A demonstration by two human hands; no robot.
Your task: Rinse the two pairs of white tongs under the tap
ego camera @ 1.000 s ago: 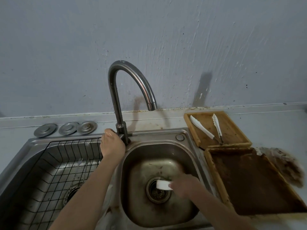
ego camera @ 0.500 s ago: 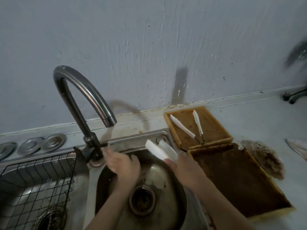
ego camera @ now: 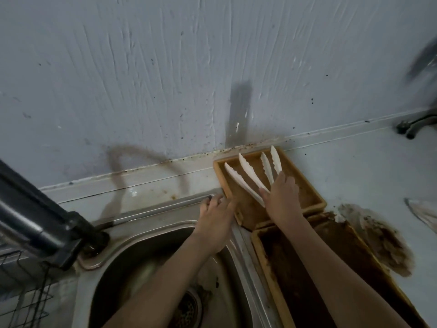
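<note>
Four white tong blades fan out over the small wooden tray [ego camera: 307, 185] by the wall. A left pair of white tongs [ego camera: 246, 172] and a right pair of white tongs [ego camera: 272, 164] both run under my right hand [ego camera: 282, 200]. It covers their near ends, thumb against the left pair, and seems closed on that pair. My left hand [ego camera: 216, 216] holds nothing; its fingers rest at the tray's near-left corner, on the sink rim. The dark tap [ego camera: 35, 223] is at the far left, blurred. I see no water running.
The steel sink basin [ego camera: 146, 275] with its drain [ego camera: 189, 311] lies under my forearms. A larger wooden tray [ego camera: 267, 275] caked brown sits right of it, with a brown stain [ego camera: 385, 245] on the counter. A wire rack [ego camera: 26, 297] is at the left edge.
My right hand carried a pair of white tongs from the sink up to the small tray. My left hand left the tap base and moved right to the tray's corner. The view swung right.
</note>
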